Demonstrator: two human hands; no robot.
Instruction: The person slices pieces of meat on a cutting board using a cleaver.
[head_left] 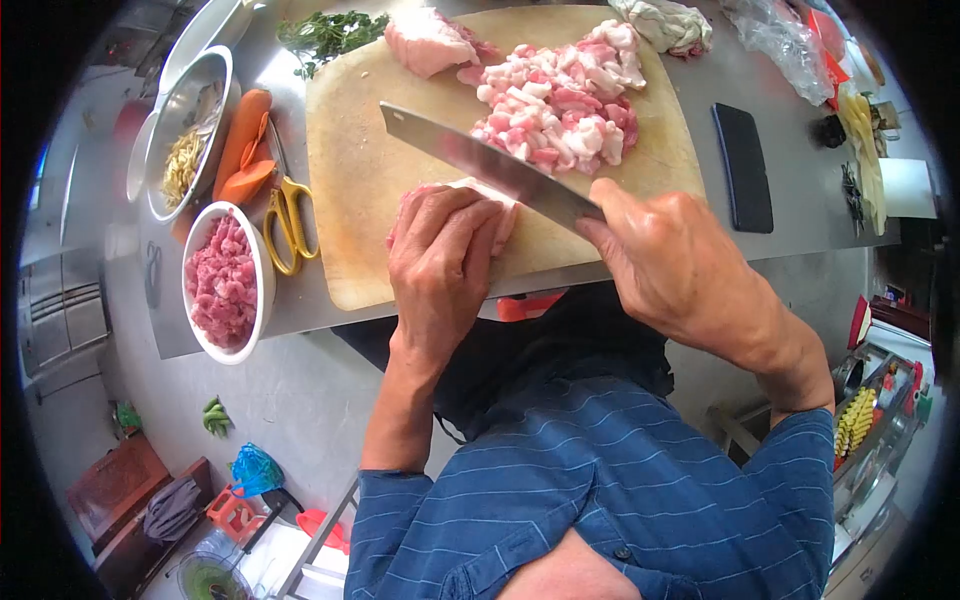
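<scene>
My right hand (665, 255) is wrapped round the handle of a cleaver (480, 165), whose long blade points up and left across the cutting board (350, 230). Under the fingers of my left hand (440, 250) a piece of raw meat (507, 222) is pressed onto the board, close to the blade. Most of that piece is hidden by the hand. Beyond the cleaver lies a heap of chopped fatty meat (565, 100). A larger uncut chunk of meat (430, 42) rests at the board's far edge.
At left stand a white bowl of minced meat (225, 280), yellow-handled scissors (290, 225), carrots (243, 145) and a metal bowl (185, 140) with pale shreds. Green herbs (330, 38) lie behind. A phone (742, 168), a crumpled cloth (668, 25) and a plastic bag (780, 45) are to the right.
</scene>
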